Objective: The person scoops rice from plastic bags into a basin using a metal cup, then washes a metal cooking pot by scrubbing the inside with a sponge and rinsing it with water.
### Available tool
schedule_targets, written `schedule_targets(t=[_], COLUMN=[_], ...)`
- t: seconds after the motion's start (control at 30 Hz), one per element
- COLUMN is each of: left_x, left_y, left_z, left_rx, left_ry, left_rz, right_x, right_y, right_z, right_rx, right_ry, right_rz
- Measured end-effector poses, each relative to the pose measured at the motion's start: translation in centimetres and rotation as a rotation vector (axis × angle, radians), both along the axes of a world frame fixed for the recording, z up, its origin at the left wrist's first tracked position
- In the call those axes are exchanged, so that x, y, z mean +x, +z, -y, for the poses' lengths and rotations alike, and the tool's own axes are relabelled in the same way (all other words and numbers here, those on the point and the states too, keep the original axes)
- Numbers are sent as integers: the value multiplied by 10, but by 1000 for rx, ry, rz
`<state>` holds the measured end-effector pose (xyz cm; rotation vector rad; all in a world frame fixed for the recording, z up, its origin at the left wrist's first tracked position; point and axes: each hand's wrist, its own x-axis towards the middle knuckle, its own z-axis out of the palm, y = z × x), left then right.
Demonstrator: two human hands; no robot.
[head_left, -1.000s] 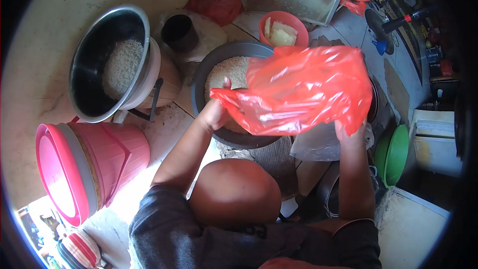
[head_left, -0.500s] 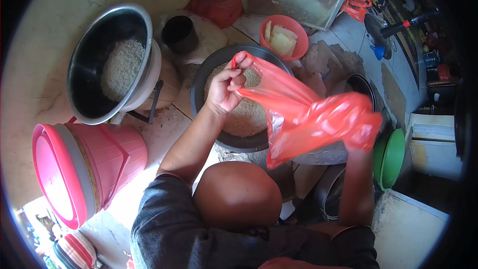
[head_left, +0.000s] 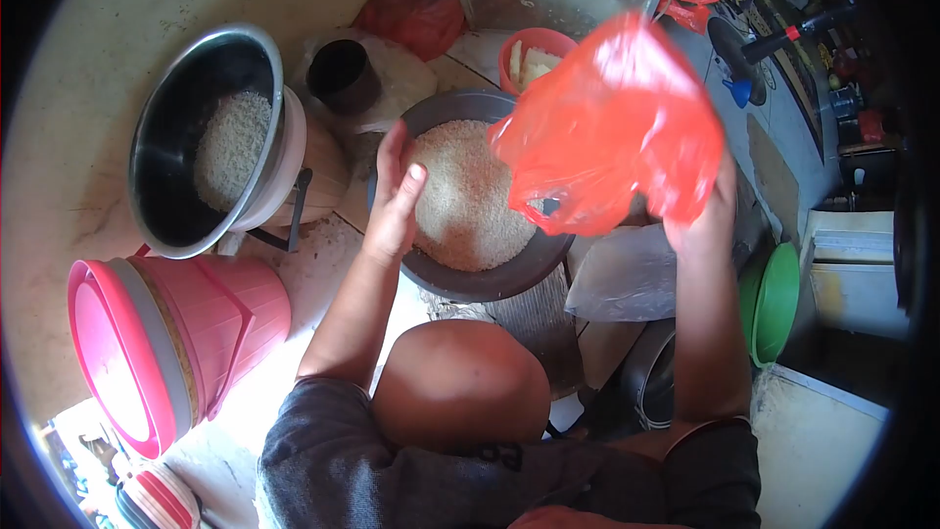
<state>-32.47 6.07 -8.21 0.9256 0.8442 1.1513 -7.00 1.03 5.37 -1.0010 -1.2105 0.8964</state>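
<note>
My left hand (head_left: pixel 394 201) is apart from the bag, its fingers spread at the left rim of a dark grey basin (head_left: pixel 446 284). Pale rice grains (head_left: pixel 465 201) fill much of that basin. A thin red plastic bag (head_left: pixel 627 127) hangs puffed out over the basin's right side. My right hand (head_left: pixel 707 211) is inside or behind the bag's lower right part; the plastic covers most of its fingers, so its grip is hidden.
A metal bowl of white rice (head_left: pixel 230 152) is tilted at the left, above a pink bucket (head_left: pixel 211 323). A black cup (head_left: pixel 343 76) stands behind. Beyond the bag is a pink bowl (head_left: pixel 537 39); green basins (head_left: pixel 775 304) sit at the right.
My left hand has let go of the bag's handle and moved left and down. The bag has swung upward on the right hand, which has risen, and more of the rice basin shows.
</note>
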Motion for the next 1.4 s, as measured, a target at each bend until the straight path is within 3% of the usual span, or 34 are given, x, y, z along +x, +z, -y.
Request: schedule_targets(t=[0.03,0.1,0.17,0.2,0.23,0.3,0.37,0.43,0.5,0.57,0.63,0.7,0.8,0.87,0.9,0.93,1.0,1.03,1.07,1.1,1.17,1.2,1.27,1.4], left_x=[0,7,32,42,47,57,58,53,49,53,58,60,36,-4,-26,-52,-93,-109,-118,-137,-165,-206,-246,-281], left_y=[12,33,40,47,33,28,20,18,26,25,27,15,3,-24,-10,-13,-38,-62,-62,-84,-118,-164,-202,-238], left_z=[-1,-9,-9,-2,-7,-11,-18,-19,-5,11,21,20,18,33,41,48,79,98,106,112,114,109,88,42], left_rx=[-7,553,668,380,461,21,-412,-534,-595,-462,-282,-160,-223,75,143,389,283,-35,-204,-216,-533,-618,-654,-625], left_ry=[-1,-202,-289,-449,-470,-382,-280,-282,-358,-482,-485,-346,-90,119,210,308,530,651,756,801,865,890,859,800], left_rz=[-2,-180,-122,-12,-269,-127,411,474,582,697,566,276,311,102,-128,-413,-569,-232,-185,-169,-430,-433,-520,-679], right_x=[-3,-19,-38,-44,-47,-48,-41,-28,-34,-43,-58,-75,-82,-79,-74,-67,-53,-46,-40,-37,-30,-28,-13,27], right_y=[6,6,4,5,9,15,-7,-42,-57,-80,-81,-87,-71,-60,-56,-59,-65,-68,-72,-79,-101,-110,-116,-99], right_z=[-2,-13,-22,-26,-29,-34,-33,-32,-6,8,22,29,37,45,51,58,73,82,91,102,130,137,161,196], right_rx=[-16,14,49,73,73,3,63,344,145,-29,-91,-4,-41,-20,-42,-79,-118,-203,-290,-348,-505,-521,-422,-747], right_ry=[28,91,157,208,206,124,70,-107,-114,-110,49,145,258,266,251,255,262,288,316,316,340,311,541,510], right_rz=[-103,-148,-290,-314,-312,-244,-146,713,1149,1118,1182,1151,1036,929,914,853,786,763,736,697,640,647,823,924])
